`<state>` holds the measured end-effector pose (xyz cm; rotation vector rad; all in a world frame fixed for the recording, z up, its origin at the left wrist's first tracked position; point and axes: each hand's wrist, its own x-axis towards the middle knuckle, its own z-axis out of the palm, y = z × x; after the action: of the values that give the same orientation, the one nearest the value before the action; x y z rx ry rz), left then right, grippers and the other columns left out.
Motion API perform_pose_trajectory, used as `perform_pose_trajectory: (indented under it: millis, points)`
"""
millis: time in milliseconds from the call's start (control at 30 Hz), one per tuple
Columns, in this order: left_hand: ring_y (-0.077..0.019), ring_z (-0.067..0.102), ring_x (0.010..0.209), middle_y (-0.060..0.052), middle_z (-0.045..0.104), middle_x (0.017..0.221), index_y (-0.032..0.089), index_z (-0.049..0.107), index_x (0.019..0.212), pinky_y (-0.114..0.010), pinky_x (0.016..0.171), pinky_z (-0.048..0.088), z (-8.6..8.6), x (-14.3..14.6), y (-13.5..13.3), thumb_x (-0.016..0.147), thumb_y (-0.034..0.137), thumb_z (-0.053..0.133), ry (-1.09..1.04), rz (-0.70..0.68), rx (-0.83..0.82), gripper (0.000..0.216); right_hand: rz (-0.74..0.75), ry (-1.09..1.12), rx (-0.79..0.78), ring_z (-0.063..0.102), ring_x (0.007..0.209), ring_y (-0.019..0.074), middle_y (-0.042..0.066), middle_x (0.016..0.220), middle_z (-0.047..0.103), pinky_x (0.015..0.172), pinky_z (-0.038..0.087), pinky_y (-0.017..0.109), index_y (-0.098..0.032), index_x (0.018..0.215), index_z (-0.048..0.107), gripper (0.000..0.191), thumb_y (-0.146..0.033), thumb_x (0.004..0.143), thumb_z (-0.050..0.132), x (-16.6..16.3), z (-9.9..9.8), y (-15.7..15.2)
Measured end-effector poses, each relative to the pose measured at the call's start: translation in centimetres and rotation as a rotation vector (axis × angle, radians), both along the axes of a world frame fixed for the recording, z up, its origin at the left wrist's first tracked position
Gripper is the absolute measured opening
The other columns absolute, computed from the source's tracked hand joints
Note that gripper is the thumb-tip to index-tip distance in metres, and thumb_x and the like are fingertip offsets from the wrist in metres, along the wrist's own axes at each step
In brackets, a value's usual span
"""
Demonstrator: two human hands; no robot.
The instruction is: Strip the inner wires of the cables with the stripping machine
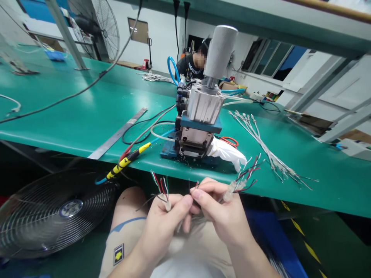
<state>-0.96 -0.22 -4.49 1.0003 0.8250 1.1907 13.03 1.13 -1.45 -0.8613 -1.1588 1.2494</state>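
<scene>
Over my lap, my left hand (168, 220) is closed on a short cable end (162, 189) with red, green, white and black wires fanning upward. My right hand (220, 210) meets it thumb to thumb, pinching a few thin wires (196, 186) between the fingertips. A second cable end (242, 179) with splayed coloured wires sticks out to the right from between my right fingers. Both hands sit just below the front edge of the green bench (87, 116), in front of a small pneumatic press machine (199, 116).
A bundle of finished wires (261, 143) lies on the bench right of the machine, a white cloth (226, 152) beside it. A metal ruler (118, 133) and hoses lie left. A floor fan (55, 212) stands at lower left. Another person (194, 63) sits behind the bench.
</scene>
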Motion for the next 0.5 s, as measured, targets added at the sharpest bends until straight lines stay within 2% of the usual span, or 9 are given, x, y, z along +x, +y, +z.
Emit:
perform_pose_trajectory:
  millis: [233,400,500]
  points:
    - [-0.0098,0.046,0.045,-0.002,0.061,0.046,0.018,0.079,0.068,-0.023,0.049,0.034,0.45,0.02,0.11,0.086,0.046,0.072,0.038,-0.026,-0.003,0.034,-0.036,-0.091,0.008,0.058,0.061,0.0141,0.002,0.069,0.066,0.050,0.043,0.024,-0.023,0.074,0.081,0.008,-0.024,0.081,0.079,0.46,0.23,0.17]
    - [-0.0093,0.044,0.044,-0.001,0.059,0.045,0.017,0.076,0.066,-0.023,0.050,0.035,0.17,-0.03,0.14,0.088,0.049,0.068,0.066,-0.045,0.005,0.040,-0.027,-0.092,0.005,0.052,0.053,0.0114,0.001,0.069,0.065,0.044,0.038,0.023,-0.023,0.074,0.079,0.007,-0.024,0.081,0.078,0.58,0.17,0.18]
    - [-0.0100,0.043,0.046,-0.001,0.055,0.045,0.015,0.069,0.057,-0.022,0.049,0.036,0.36,0.21,0.10,0.085,0.052,0.069,0.120,-0.035,0.027,0.046,-0.037,-0.102,0.036,0.053,0.052,0.0109,0.000,0.069,0.065,0.047,0.041,0.024,-0.023,0.074,0.079,0.009,-0.023,0.083,0.077,0.56,0.35,0.06]
